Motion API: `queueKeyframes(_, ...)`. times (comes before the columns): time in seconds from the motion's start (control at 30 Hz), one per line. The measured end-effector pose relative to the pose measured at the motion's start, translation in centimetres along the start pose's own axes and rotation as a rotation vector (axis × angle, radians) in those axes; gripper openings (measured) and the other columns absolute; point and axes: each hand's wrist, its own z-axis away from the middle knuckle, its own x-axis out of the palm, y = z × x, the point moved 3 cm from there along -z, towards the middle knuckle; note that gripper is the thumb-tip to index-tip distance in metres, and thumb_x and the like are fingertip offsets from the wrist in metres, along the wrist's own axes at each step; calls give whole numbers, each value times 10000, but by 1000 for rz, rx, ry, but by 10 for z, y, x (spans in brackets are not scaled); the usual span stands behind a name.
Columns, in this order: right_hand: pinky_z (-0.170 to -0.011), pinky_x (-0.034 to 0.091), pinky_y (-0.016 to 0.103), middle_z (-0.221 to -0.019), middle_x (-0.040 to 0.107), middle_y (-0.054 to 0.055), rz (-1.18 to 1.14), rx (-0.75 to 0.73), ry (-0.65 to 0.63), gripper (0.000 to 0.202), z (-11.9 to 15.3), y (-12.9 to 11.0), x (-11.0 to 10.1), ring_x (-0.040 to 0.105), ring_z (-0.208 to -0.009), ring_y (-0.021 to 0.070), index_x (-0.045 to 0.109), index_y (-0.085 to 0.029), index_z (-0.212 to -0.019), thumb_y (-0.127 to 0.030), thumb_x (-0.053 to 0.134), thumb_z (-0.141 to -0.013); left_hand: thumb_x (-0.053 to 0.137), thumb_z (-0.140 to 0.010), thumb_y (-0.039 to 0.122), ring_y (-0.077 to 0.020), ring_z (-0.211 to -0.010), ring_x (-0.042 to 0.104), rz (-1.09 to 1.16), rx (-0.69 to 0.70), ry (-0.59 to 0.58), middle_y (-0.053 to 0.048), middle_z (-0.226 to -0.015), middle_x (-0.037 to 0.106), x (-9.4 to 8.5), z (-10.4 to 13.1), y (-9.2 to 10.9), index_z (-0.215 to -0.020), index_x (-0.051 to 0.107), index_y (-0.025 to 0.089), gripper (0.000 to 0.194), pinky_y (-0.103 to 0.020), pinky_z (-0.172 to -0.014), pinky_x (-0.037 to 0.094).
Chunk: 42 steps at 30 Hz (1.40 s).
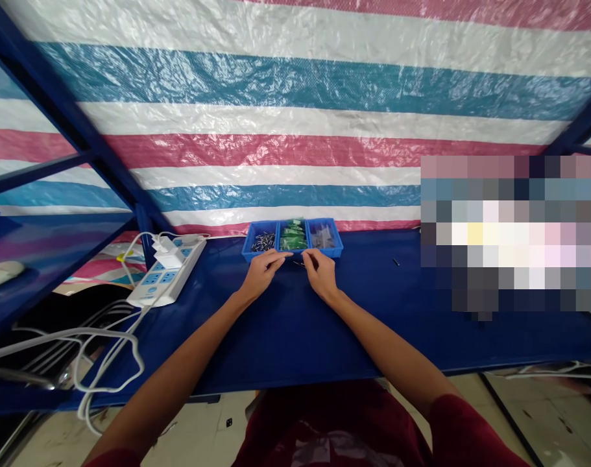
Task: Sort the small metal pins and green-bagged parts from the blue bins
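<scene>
My left hand [263, 272] is at the front edge of a blue bin [249, 254], thumb and fingertips brought together; whatever they pinch is too small to make out. Facing it, my right hand [322, 275] is closed in a pinch, its contents also unclear. A small dark, thin piece [299, 263] shows between the hands, by the right fingertips. The bin has three sections: small black and silver pieces [264, 242] on the left, green packets [294, 239] in the middle, and greyish clear plastic pieces or bags [323, 237] on the right.
A white power strip [178, 279] with a plugged-in adapter and loose white cables [130, 340] lies at the left. One small dark piece [396, 262] rests on the blue table [295, 350] to the right. Blue frame posts and a striped sheet [276, 149] stand behind. The far right is blurred out.
</scene>
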Motion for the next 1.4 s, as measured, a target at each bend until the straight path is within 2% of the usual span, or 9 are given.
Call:
queueKeyframes(0.27, -627, 443, 252, -691, 614, 10, -28, -41, -129, 284, 2, -1, 4, 543, -583, 138, 641, -187, -1025, -382, 462, -922, 519, -903, 416, -90, -453, 443, 160, -102, -103, 49, -533, 513, 4, 1, -5, -1237, 584, 163, 424, -202, -496, 389)
queueKeyframes(0.4, -665, 448, 245, -758, 645, 29, -46, -117, -207, 268, 2, -2, 10, 567, -652, 136, 653, -177, -917, -375, 473, -920, 545, -885, 432, -82, -415, 428, 260, -180, -117, 66, -484, 484, 7, 3, -4, -1250, 554, 160, 455, -183, -443, 369)
queueKeyframes(0.63, -644, 427, 234, -723, 639, 18, -28, -109, -270, 258, 3, -4, 10, 564, -640, 132, 629, -181, -834, -369, 475, -921, 566, -871, 428, -74, -386, 434, 341, -208, -31, 62, -464, 499, 5, 1, -1, -1177, 585, 140, 420, -180, -418, 375)
queueKeyframes(0.73, -641, 420, 236, -706, 626, 11, -10, -56, -226, 279, 2, -2, 7, 562, -627, 133, 619, -183, -852, -374, 435, -938, 622, -833, 405, -85, -436, 500, 394, -182, 11, 31, -551, 578, 6, 0, -3, -1130, 610, 139, 399, -200, -455, 431)
queueKeyframes(0.87, -632, 416, 236, -687, 619, 4, -12, 18, -169, 300, 0, 2, 4, 562, -601, 132, 612, -184, -857, -387, 410, -945, 698, -766, 364, -98, -498, 551, 378, -158, 85, -22, -669, 650, 6, 0, -6, -907, 677, 128, 276, -213, -473, 458)
queueKeyframes(1.1, -604, 396, 226, -650, 612, -5, 26, 8, -214, 315, 1, 1, 6, 565, -583, 131, 626, -184, -862, -394, 409, -948, 658, -805, 353, -97, -498, 531, 288, -101, 107, -8, -619, 612, 5, 1, -5, -782, 685, 140, 215, -210, -463, 438)
queueKeyframes(1.17, -624, 402, 226, -644, 618, -5, 72, 19, -222, 334, 0, 1, 5, 579, -595, 134, 636, -183, -916, -378, 370, -967, 639, -823, 339, -102, -541, 539, 177, -46, 208, -18, -668, 627, 1, 1, -4, -794, 699, 148, 202, -209, -477, 432)
queueKeyframes(1.3, -669, 405, 237, -757, 687, 20, 328, 137, -256, 296, -3, 6, 3, 627, -702, 158, 649, -197, -989, -298, 372, -967, 587, -870, 284, -111, -619, 548, -148, 112, 592, -32, -767, 660, -15, 5, -2, -893, 733, 179, 181, -228, -550, 437)
queueKeyframes(1.4, -664, 395, 247, -866, 714, 36, 531, 237, -355, 216, -5, 11, 4, 645, -811, 186, 665, -210, -956, -245, 454, -922, 582, -882, 279, -121, -614, 556, -305, 162, 658, -40, -805, 692, -24, 4, -9, -928, 734, 187, 183, -251, -579, 449)
